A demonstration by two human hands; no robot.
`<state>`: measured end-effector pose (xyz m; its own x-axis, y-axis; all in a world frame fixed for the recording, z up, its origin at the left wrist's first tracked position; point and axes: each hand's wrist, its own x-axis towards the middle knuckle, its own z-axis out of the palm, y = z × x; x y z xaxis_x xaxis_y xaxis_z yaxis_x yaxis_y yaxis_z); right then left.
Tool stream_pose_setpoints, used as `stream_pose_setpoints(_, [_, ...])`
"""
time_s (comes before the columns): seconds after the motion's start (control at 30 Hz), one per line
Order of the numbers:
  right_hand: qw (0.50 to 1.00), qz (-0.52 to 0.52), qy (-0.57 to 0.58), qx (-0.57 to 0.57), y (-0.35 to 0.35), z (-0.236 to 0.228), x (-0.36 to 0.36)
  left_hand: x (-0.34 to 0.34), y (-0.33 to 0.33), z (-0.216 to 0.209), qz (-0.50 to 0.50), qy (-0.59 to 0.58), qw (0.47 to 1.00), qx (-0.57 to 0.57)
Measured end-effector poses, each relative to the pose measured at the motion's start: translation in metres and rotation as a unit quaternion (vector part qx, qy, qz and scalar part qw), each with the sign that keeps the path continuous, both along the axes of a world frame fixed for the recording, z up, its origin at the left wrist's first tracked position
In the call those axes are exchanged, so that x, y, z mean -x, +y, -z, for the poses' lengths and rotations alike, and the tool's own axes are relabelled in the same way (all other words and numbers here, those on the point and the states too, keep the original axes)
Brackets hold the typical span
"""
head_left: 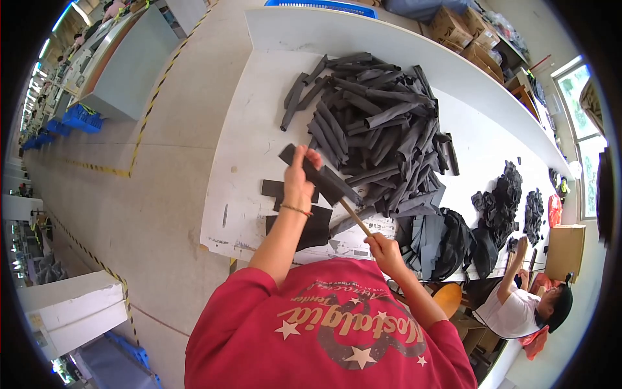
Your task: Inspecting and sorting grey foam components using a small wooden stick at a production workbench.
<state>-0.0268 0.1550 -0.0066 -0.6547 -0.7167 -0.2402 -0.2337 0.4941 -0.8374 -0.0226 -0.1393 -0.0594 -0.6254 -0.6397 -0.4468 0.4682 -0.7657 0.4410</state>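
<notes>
Over the near part of a white table (236,136), a dark cloth tube (324,184) rests in the left hand (299,186), slanting from upper left down to lower right, toward the right hand (385,253). A thin stick (355,216) continues almost the same line: its near end sits in the right hand and its far end meets the lower-right end of the tube, so the two long axes run nearly end to end. Whether the stick passes inside the cloth or only behind its edge, I cannot tell. The left hand is the nearer one to the cloth, its fingers curled across the tube toward the upper-left end and pinching it; the right fingers are pressed together around the stick, apart from the tube. The cloth looks matte and soft, charcoal to black, flattened rather than round; the stick is straight and tan, like wood. Just beyond the tube lies a big heap (389,129) of similar dark rolls, long and narrow, crossing at many angles, some with open, curled ends. Flat dark pieces (316,230), squarer and smoother, lie beside the left arm (283,240). The table's surface looks hard, with dark scuffs toward the near edge, and a white upright board (324,29) borders its far side.
</notes>
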Motion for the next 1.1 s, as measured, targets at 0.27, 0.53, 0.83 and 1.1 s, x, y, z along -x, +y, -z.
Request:
stream_pose_setpoints(0.27, [0.993,0.075,0.071,0.065,-0.092,0.02,-0.007,-0.007,0.073,-0.04,0.036,-0.027,0.999,-0.028])
stream_pose_setpoints(0.53, [1.0,-0.019,0.003,0.007,-0.04,0.014,-0.033,-0.016,0.035,-0.032,-0.008,-0.09,0.996,0.017])
stream_pose_setpoints(0.83, [0.998,-0.038,-0.009,-0.043,0.019,-0.008,-0.037,-0.021,-0.008,-0.03,-0.123,-0.102,0.985,0.071])
stream_pose_setpoints(1.1, [0.996,-0.03,-0.039,-0.07,0.009,-0.02,-0.034,-0.03,0.025,-0.027,0.092,-0.112,0.989,0.027])
